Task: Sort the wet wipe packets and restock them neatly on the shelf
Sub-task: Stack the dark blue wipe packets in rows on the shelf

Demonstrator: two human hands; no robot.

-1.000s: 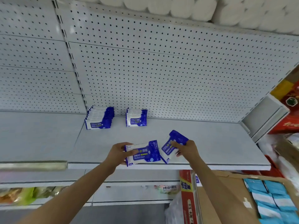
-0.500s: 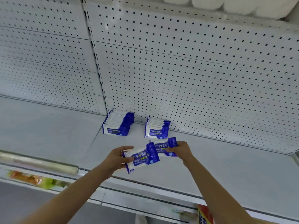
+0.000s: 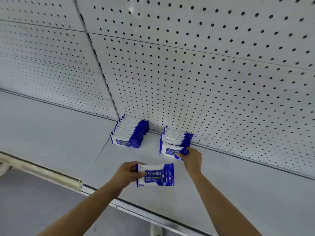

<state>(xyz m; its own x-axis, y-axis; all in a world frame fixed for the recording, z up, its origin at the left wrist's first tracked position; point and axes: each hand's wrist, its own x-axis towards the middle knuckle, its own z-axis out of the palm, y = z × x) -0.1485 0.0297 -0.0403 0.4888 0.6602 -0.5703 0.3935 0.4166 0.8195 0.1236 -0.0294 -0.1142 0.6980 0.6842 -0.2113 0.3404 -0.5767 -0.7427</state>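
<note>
The left hand (image 3: pixel 128 173) is gripping one wipe packet (image 3: pixel 156 174) by its left end, thumb curled over the front and fingers tucked behind, holding it above the shelf (image 3: pixel 221 181) at about 6 o'clock of the view. The right hand (image 3: pixel 191 158) is pinching the blue right end of a second packet (image 3: pixel 171 150), with fingers curled round it, and is setting it upright against the front of the right row (image 3: pixel 177 137); whether it is already resting on the shelf cannot be told. That row is standing at about 12 o'clock from the left-hand packet, against the pegboard (image 3: pixel 204 74), and is showing roughly five packets. The left row (image 3: pixel 130 132), at about 9 o'clock from the right row and a gap apart, is showing about ten packets, too tightly packed to count surely.
</note>
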